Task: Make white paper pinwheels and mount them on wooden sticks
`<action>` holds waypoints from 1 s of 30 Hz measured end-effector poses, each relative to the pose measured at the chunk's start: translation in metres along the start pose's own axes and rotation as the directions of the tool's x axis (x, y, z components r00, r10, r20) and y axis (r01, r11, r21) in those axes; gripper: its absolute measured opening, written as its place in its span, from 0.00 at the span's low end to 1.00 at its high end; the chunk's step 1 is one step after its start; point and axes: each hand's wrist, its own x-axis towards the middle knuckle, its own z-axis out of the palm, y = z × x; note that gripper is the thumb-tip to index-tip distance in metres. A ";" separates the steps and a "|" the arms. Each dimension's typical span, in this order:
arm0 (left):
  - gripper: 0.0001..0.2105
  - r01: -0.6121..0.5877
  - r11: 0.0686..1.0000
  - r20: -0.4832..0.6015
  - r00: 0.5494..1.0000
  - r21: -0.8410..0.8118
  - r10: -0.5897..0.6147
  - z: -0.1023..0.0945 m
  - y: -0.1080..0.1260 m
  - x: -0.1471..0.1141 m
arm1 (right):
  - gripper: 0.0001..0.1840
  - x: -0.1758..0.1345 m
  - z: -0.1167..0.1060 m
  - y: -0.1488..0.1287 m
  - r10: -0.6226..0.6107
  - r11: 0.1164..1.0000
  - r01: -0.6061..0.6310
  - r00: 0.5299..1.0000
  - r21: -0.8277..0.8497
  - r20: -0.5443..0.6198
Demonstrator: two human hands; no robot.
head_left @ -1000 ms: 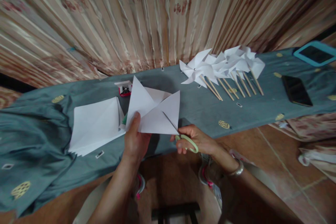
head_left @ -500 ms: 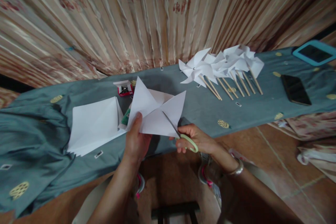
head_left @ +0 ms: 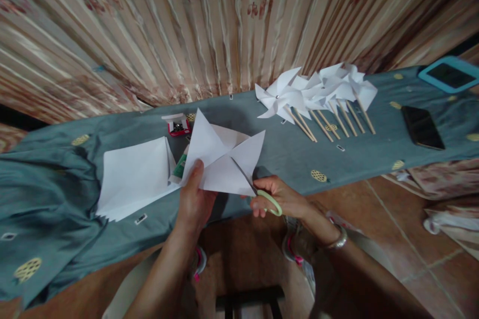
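A white sheet of paper [head_left: 224, 174] with slits running in from its corners is held up over the table. My left hand [head_left: 196, 199] is closed on its lower left edge, thumb on top and fingers underneath. Closed around green-handled scissors [head_left: 272, 203], my right hand [head_left: 277, 197] is at the sheet's lower right corner. The blades lie along a slit that runs towards the middle, partly hidden by the paper. A green and white packet [head_left: 179, 167] pokes out from behind the sheet's left side.
A stack of white paper [head_left: 134, 174] lies at left, with an open red box [head_left: 178, 126] of small metal pieces behind it. Several paper pinwheels [head_left: 284, 94] on wooden sticks lie at the back right. Further right are a black phone [head_left: 422, 127] and a blue-framed device [head_left: 449, 75].
Almost nothing differs. The scissors' blades look slightly further down along the slit near the corner, while both hands stay in about the same place.
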 end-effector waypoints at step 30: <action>0.14 -0.032 1.000 0.028 0.999 0.002 0.031 -0.001 -0.004 0.004 | 0.30 0.001 -0.001 0.004 -0.004 1.000 0.005 0.999 -0.017 0.034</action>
